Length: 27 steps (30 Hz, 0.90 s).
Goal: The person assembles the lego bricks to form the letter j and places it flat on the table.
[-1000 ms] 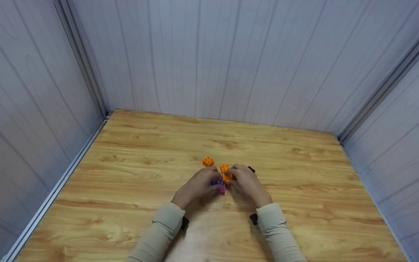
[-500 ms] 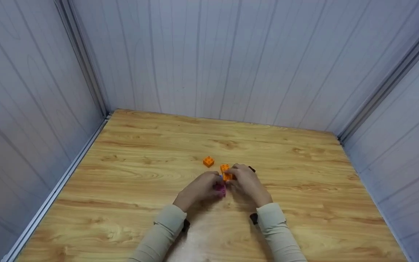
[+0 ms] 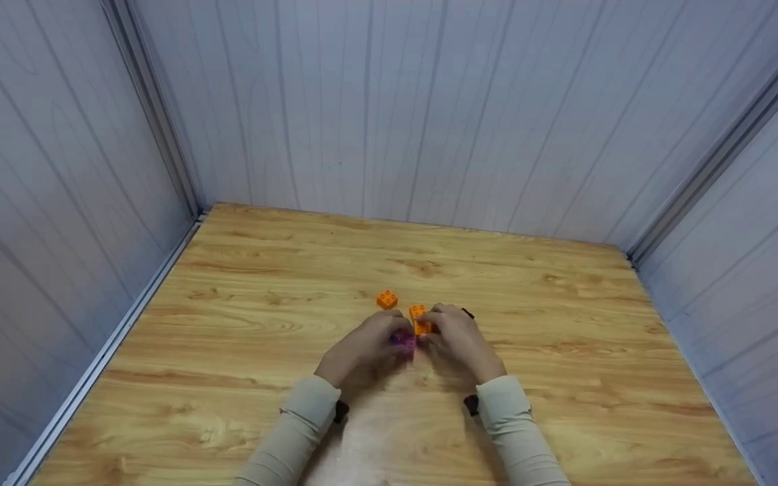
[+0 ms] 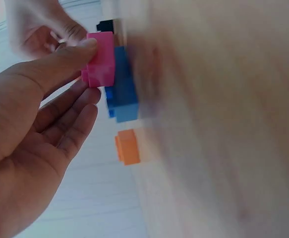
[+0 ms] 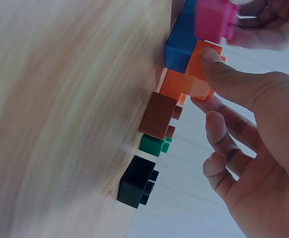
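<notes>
The left hand (image 3: 364, 345) pinches a pink studded plastic brick (image 4: 101, 64) near a blue studded plastic brick (image 4: 125, 91). Close by, the right hand (image 3: 460, 341) pinches an orange studded plastic brick (image 5: 196, 69).

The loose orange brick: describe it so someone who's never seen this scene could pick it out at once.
On the wooden table, find the person's left hand. Just beyond it sits the loose orange brick. Unlike the held orange brick in the right hand, it stands apart, with no hand on it.
</notes>
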{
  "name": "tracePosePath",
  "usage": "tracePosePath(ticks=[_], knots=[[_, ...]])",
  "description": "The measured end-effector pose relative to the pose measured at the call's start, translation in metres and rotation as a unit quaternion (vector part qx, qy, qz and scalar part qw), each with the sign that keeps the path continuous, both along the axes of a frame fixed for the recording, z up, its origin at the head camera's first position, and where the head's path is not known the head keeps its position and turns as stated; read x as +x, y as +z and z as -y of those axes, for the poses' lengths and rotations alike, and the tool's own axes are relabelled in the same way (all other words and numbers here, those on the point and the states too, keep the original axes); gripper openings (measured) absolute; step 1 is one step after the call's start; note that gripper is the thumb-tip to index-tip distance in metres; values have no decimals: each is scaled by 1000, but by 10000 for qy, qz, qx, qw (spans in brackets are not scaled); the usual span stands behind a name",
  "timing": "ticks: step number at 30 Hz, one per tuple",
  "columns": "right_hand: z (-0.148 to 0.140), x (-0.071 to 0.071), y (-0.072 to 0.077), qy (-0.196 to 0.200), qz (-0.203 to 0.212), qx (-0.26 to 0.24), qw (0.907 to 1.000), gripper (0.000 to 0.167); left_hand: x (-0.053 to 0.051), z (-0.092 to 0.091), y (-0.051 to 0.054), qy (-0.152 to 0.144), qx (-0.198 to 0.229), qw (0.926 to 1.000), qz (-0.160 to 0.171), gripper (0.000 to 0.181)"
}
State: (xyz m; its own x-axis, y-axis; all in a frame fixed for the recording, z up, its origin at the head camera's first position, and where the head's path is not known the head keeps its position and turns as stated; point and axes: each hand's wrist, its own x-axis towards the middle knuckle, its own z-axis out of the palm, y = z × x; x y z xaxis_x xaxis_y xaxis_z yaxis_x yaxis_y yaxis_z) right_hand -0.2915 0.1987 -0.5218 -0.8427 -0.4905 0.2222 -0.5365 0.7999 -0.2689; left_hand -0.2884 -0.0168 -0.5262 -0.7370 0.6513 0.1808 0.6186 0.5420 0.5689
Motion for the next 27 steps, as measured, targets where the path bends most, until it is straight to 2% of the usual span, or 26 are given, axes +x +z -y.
tracePosePath(ticks=[4,9,16,21,27], knots=[[0,0,0,-63,-7,128,9999,28,-5,4,5,-4,69,9998,-168,23],[1,0,0,-102,57,215,9997,29,-10,11,8,196,-53,9991,-381,22],[1,1,0,-204,207,287,9992,30,-13,20,5,510,-39,9984,-231,24],[2,1,-1,-242,268,275,9990,31,-14,24,0,526,78,9984,-214,23],[2,-1,0,-285,225,322,9988,30,-16,24,0,502,81,9984,-228,19]])
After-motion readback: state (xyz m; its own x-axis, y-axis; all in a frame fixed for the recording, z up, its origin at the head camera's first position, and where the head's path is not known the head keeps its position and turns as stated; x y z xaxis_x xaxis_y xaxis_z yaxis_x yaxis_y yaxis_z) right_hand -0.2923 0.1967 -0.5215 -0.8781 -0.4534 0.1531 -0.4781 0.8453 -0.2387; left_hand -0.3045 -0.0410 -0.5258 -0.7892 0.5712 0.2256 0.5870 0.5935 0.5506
